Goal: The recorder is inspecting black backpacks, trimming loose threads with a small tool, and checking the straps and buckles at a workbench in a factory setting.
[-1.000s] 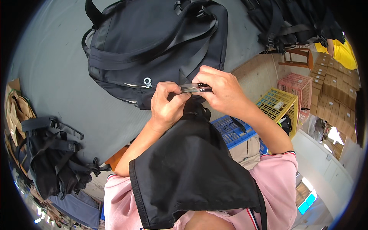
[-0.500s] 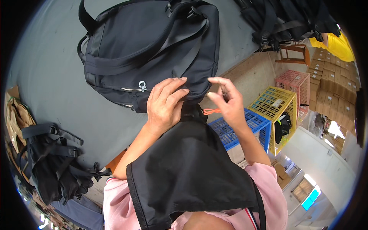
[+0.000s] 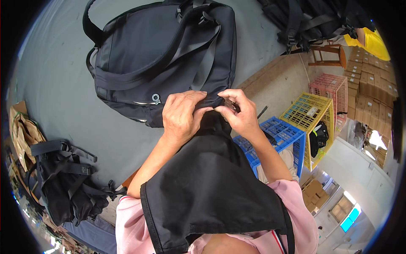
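A black backpack (image 3: 139, 46) lies on the grey table with its straps on top and its lower corner toward me. A round grey zipper pull (image 3: 156, 99) hangs on its side pocket. My left hand (image 3: 181, 115) pinches the fabric along the near edge between thumb and fingers. Close beside it, my right hand (image 3: 243, 116) pinches the same edge at the corner with thumb and forefinger. Inside the curl of my right hand sits a small dark metal tool (image 3: 230, 104), mostly hidden, its kind unclear. A black apron (image 3: 211, 182) covers my front.
The grey table (image 3: 55, 97) carries another black bag (image 3: 69, 186) at the near left and more black bags (image 3: 313, 21) at the far right. Right of me stand blue (image 3: 275, 131), yellow (image 3: 306, 108) and pink (image 3: 332, 86) plastic crates, a wooden stool (image 3: 327, 56) and stacked cartons (image 3: 374, 84).
My right hand has moved left and closed on the backpack's corner, beside my left hand. My left thumb and fingers now pinch the edge. The orange loop at my right hand is out of sight.
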The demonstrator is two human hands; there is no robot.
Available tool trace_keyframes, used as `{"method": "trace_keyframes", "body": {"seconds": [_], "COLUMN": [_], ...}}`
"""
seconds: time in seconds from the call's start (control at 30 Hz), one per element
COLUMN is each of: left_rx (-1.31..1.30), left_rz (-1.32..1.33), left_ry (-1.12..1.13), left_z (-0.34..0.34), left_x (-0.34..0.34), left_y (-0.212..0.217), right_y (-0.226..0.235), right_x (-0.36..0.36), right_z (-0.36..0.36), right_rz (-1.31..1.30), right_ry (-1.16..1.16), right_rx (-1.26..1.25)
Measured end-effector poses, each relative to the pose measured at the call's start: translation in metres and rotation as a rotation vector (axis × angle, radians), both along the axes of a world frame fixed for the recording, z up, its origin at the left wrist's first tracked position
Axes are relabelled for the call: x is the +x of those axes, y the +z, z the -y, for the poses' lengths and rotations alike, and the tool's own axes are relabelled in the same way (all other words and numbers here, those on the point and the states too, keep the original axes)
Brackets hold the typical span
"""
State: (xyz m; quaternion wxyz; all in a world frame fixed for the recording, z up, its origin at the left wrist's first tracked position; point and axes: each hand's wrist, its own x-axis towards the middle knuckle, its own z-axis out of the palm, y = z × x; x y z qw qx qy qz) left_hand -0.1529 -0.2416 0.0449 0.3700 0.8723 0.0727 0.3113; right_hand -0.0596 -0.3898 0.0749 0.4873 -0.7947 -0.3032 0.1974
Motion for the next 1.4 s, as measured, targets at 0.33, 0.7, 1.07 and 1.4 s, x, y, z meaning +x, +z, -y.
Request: {"method": "trace_keyframes", "body": {"seconds": [0.33, 0.7, 1.07, 1.4], "left_rx": [0.136, -0.426, 0.001, 0.213], "left_rz": [0.079, -0.308, -0.437, -0.110], "left_ry": [-0.064, -0.419, 0.145, -0.224], "left_z": [-0.015, -0.025, -0.038, -0.108], "left_x": [-0.017, 0.028, 0.096, 0.153], "left_y": [0.015, 0.068, -0.002, 0.022], "right_y": [0.011, -0.018, -0.057, -0.026], "right_x": [-0.017, 0.090, 0.102, 0.094], "right_z": [-0.005, -0.059, -0.087, -0.090], "right_rz": [-0.059, -0.115, -0.416, -0.478], "right_ry": [0.084, -0.447, -0.563, -0.445], "right_rx": [0.074, 0.257, 0.315, 0.404]}}
